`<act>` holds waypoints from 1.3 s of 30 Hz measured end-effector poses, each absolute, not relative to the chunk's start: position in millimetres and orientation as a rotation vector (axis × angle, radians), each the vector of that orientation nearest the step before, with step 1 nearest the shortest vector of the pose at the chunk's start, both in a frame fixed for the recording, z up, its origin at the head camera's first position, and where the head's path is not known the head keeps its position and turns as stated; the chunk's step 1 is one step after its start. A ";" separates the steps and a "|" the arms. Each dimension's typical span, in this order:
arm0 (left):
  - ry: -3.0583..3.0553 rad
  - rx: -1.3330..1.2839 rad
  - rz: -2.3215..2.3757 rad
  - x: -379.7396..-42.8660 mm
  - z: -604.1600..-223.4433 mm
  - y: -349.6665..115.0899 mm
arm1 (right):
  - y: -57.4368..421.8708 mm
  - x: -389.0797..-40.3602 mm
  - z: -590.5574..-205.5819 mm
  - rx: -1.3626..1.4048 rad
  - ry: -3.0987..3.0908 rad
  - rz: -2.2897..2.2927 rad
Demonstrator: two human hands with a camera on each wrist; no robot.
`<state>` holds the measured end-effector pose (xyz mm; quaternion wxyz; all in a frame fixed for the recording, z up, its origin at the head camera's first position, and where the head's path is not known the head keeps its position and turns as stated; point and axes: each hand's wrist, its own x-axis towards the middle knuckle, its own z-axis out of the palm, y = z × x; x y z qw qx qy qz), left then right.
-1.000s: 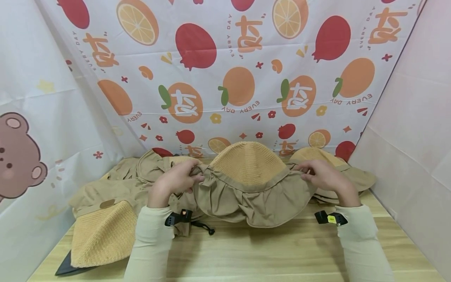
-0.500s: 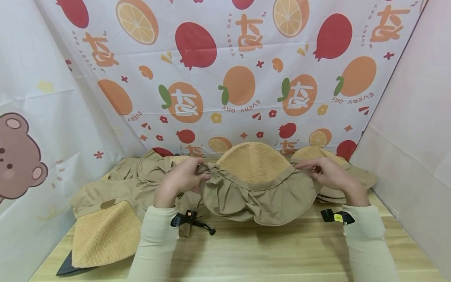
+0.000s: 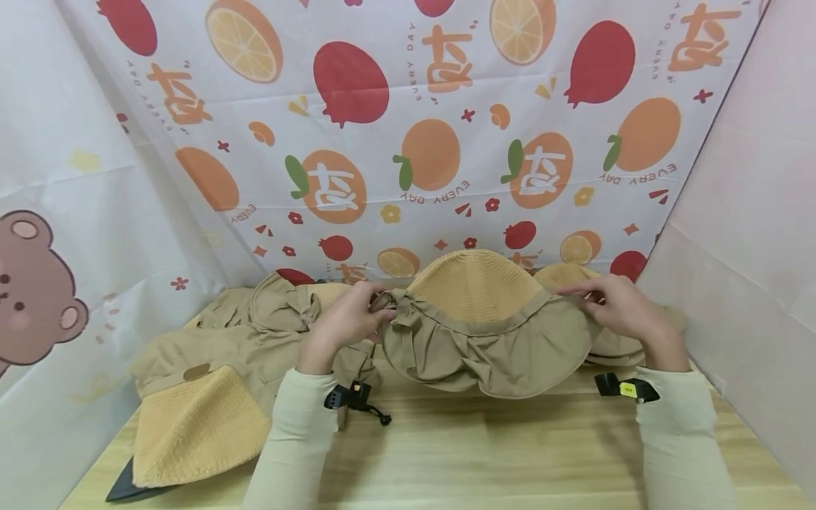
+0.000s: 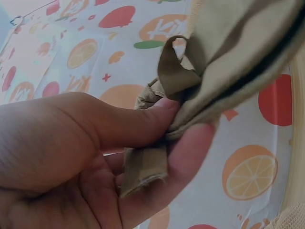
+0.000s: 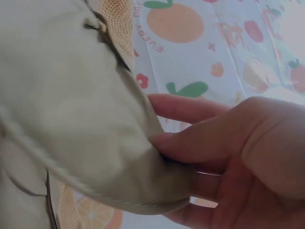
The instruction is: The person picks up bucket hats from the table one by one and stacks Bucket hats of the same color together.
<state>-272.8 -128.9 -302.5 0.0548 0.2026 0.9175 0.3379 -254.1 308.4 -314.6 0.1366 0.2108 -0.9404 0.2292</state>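
A sun hat with a woven straw crown and a ruffled khaki brim is held up above the table between both hands. My left hand pinches the brim's left end, thumb against fingers; a fabric bow or strap stands out beside the thumb in the left wrist view. At the opposite end, my right hand pinches the brim edge between thumb and fingers. In the right wrist view the brim cloth hangs left of the right hand. The hat's inside is hidden in the head view.
Several similar khaki hats lie heaped at the left, one with its straw crown toward the front and a dark piece under it. More hats are stacked behind the right hand. A printed curtain backs the wooden table.
Both hands have shifted to the right with the sun hat stretched between them, and its brim has risen slightly. The heaped hats at the left stay where they were.
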 end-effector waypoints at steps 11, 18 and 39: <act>2.814 0.751 1.111 -282.1 -296.6 -106.7 | 326.7 -247.5 -297.3 0.479 -2.617 0.599; 2.789 0.790 1.084 -289.9 -279.8 -77.9 | 346.9 -256.9 -277.8 0.456 -2.616 0.426; 2.874 0.975 0.969 -336.4 -288.8 48.7 | 416.6 -282.5 -256.6 0.136 -2.878 0.157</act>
